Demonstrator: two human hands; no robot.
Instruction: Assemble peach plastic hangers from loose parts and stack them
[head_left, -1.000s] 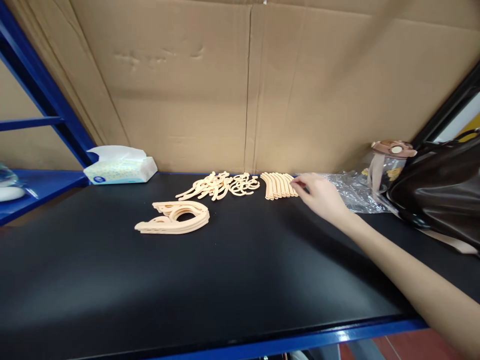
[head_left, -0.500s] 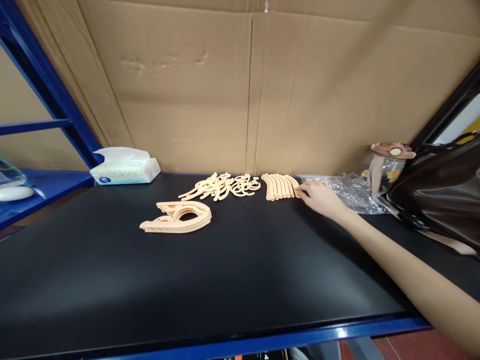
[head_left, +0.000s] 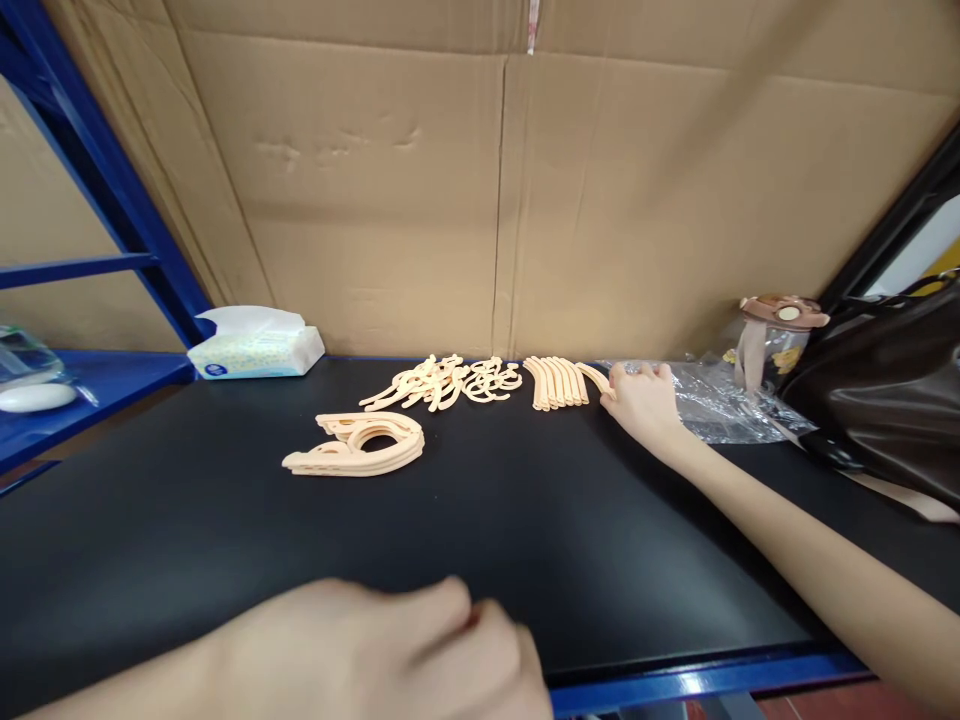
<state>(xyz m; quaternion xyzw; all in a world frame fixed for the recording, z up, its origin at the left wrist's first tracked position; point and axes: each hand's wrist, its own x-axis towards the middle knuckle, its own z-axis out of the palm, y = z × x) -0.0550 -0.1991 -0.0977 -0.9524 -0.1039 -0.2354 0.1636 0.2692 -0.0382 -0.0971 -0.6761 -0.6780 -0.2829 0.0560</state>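
My right hand (head_left: 646,402) is closed on a curved cream piece (head_left: 596,378) at the right end of a row of similar curved pieces (head_left: 556,383). Low in the view, above the table's front part, my left hand (head_left: 405,650) is blurred, with its fingers curled; whether anything is inside it is hidden. A loose pile of cream arms (head_left: 427,383) and small hooked pieces (head_left: 491,379) lies left of the row. Nearer and further left, several cream hanger-shaped pieces (head_left: 360,460) are stacked flat.
A tissue pack (head_left: 255,352) stands at the back left of the black table (head_left: 480,540). Clear plastic wrap (head_left: 712,405), a lidded bottle (head_left: 776,335) and a dark bag (head_left: 885,390) are at the right. Cardboard (head_left: 375,200) stands behind.
My left hand has come into view at the bottom. My right hand has shifted slightly right, and the end piece it grips has come away at an angle from the row.
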